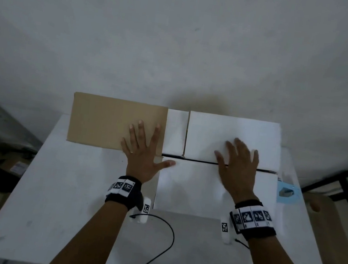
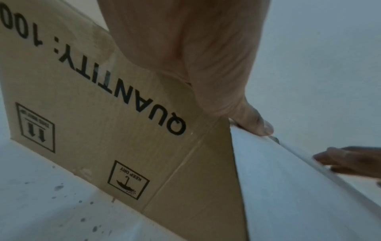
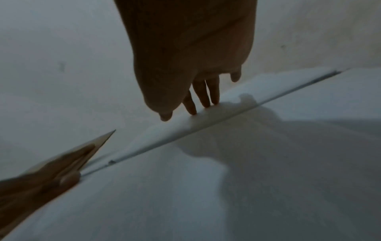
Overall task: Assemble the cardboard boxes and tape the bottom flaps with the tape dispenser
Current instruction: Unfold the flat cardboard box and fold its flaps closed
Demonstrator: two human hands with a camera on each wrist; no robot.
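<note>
A cardboard box stands upside down on the white table, its white flaps folded over the top. The far flap and near flap meet at a dark seam. A brown side flap sticks out flat to the left. My left hand lies flat with fingers spread on that brown flap, its thumb on the near white flap. My right hand presses flat across the seam with straight fingers. The box side bears the print "QUANTITY".
A light blue tape dispenser sits on the table right of the box, partly hidden by it. A black cable loops over the near table. Brown cartons stand on the floor to the right, dark items at the lower left.
</note>
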